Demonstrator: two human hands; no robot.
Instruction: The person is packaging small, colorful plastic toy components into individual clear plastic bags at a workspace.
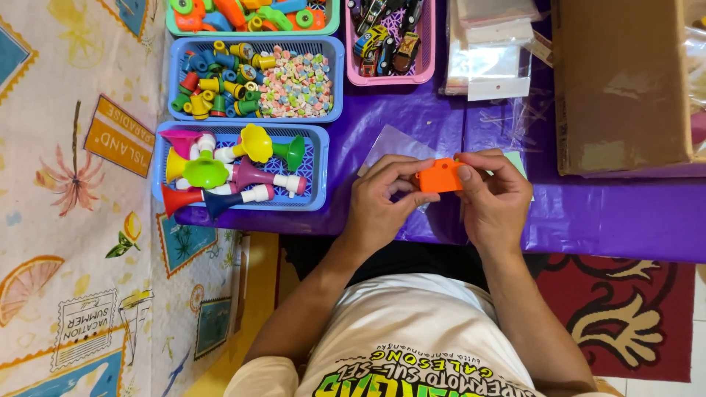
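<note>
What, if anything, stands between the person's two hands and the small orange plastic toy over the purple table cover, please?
Nothing visible does. The left hand and the right hand both already hold the small orange plastic toy, fingers touching it from either side. Only a clear plastic bag lies beneath it on the purple table cover.

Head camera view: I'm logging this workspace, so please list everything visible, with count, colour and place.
Orange toy: one, orange, held between both hands over the table.
Toy horns: several, mixed bright colours, in the nearest blue basket.
Small whistles and candies: many, mixed colours, in the middle blue basket.
Toy cars: several, in the pink basket.
Plastic toys: several, bright, in the green basket at top.
Clear bags: a stack, beside the pink basket.
Cardboard box: one, brown, far right.
Tablecloth: purple.
Left hand: grips the toy.
Right hand: grips the toy.
</note>
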